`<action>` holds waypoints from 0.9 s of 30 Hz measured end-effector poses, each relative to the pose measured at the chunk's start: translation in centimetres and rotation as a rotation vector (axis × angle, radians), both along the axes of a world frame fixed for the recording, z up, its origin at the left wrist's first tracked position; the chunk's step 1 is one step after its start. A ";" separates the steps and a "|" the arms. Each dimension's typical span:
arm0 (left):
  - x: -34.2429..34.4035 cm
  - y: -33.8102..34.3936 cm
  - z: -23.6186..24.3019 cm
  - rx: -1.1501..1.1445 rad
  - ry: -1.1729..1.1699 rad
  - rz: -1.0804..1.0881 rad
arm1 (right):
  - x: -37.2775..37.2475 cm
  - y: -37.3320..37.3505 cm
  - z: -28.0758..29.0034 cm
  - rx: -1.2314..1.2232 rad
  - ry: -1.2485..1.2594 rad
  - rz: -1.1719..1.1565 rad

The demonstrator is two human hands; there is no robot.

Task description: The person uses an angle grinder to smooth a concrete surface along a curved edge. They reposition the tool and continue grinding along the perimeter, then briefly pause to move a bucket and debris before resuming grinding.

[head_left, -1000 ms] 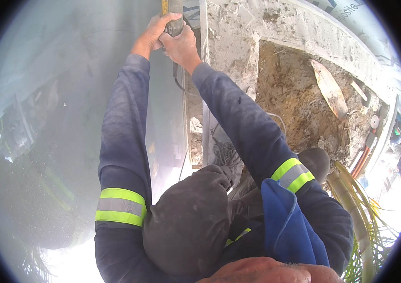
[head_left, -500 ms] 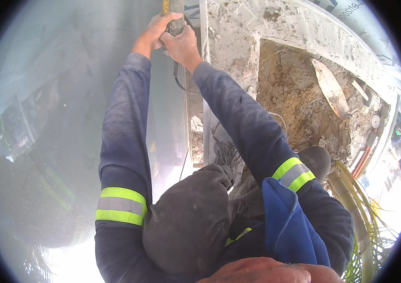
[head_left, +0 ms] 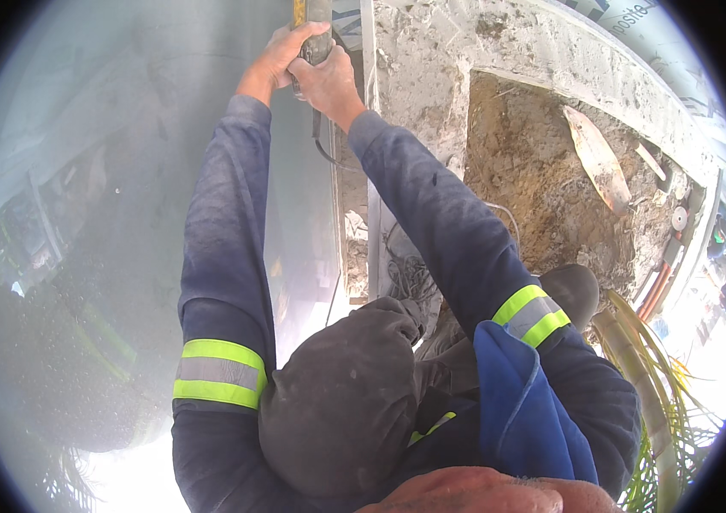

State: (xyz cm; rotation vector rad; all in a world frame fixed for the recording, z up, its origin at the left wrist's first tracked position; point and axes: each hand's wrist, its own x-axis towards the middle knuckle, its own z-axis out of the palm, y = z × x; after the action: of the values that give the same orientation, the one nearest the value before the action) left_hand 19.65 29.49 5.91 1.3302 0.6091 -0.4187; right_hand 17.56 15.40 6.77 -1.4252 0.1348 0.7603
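Far ahead, at the top edge, both of my hands are closed round a dusty grey tool with a cylindrical body [head_left: 317, 44]. My left hand [head_left: 279, 56] wraps it from the left, its thumb lying across the top. Just below and to the right, my right hand [head_left: 329, 84] grips the same body. A yellow strip [head_left: 299, 12] runs along the tool's left side. From under my hands a dark cord [head_left: 318, 137] hangs down beside a smooth grey-green panel [head_left: 149, 111]. The tool's far end is cut off by the picture's edge, so its exact kind does not show.
Right of the panel runs a dusty concrete ledge [head_left: 418, 103], bordering a pit of dirt [head_left: 517, 162]. A pale wooden offcut [head_left: 595, 161] lies in the dirt. Tangled wire [head_left: 410, 278] sits near my knee. Palm fronds [head_left: 649, 385] rise at the lower right.
Almost nothing differs; my left hand and forearm have shifted very slightly left. Both hands keep their hold on the tool.
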 end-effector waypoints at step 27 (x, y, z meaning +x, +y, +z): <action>0.2 -1.1 2.6 0.117 0.097 -0.004 | 0.2 -0.7 1.7 0.126 0.072 -0.020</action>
State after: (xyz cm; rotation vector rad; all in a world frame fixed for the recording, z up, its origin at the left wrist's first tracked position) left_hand 19.84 28.38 8.54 1.4290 0.7206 -0.4587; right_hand 17.73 14.71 8.51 -1.2761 0.1542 0.7910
